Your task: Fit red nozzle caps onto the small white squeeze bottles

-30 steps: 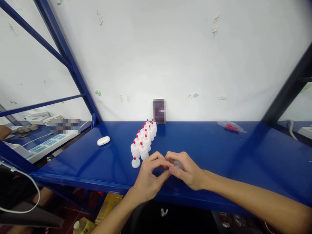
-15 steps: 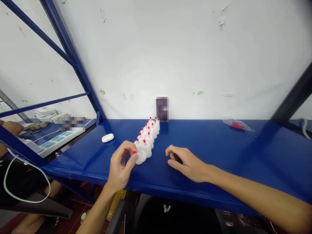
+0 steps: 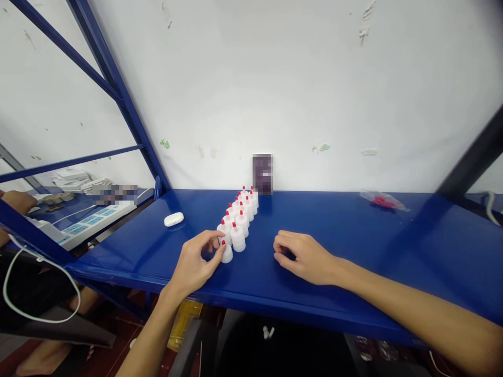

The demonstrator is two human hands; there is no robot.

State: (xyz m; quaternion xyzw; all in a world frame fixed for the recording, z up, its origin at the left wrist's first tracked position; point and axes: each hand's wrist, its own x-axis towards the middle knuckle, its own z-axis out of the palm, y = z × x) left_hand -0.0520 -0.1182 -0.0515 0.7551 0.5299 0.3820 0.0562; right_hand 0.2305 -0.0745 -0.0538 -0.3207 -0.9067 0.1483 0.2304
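My left hand [image 3: 199, 257] is at the near end of a double row of small white squeeze bottles [image 3: 238, 239] with red caps. Its thumb and index finger are parted around the red tip of the nearest bottle [image 3: 227, 255], which stands upright on the blue table. The thumb hides part of that bottle; the other fingers curl behind. My right hand [image 3: 302, 257] rests on the tabletop to the right of the bottles, fingers curled in and thumb near them, with nothing visible in it.
A white oval case [image 3: 173, 219] lies left of the bottles. Against the wall stands a blurred dark box [image 3: 263, 174]. A clear bag with red pieces [image 3: 383, 201] lies at the back right. Beyond the blue frame, a power strip [image 3: 96, 222] and another person's hand [image 3: 19, 201] show.
The nearest bottle has gone from tilted in my left hand to upright on the table. My left fingers have spread apart. My right hand has shifted slightly right and curled closer.
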